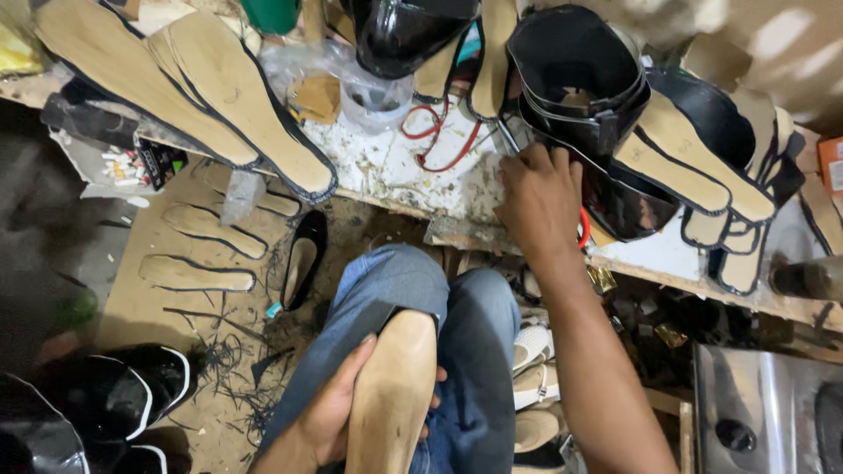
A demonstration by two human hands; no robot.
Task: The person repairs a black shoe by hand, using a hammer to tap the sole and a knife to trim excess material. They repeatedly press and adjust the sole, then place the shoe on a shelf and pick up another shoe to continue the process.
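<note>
My left hand grips a tan shoe last with a black upper, held sole-up on my lap in blue jeans. My right hand reaches onto the stained workbench, fingers curled down by a metal tool next to a pile of black shoe uppers. A red-handled object peeks out under the wrist. Whether the fingers hold the tool is hidden.
Tan insoles with black edging lie on the bench at left and at right. A red cord and a plastic bag sit mid-bench. More insoles, scraps and black shoes lie on the floor. A metal box stands at lower right.
</note>
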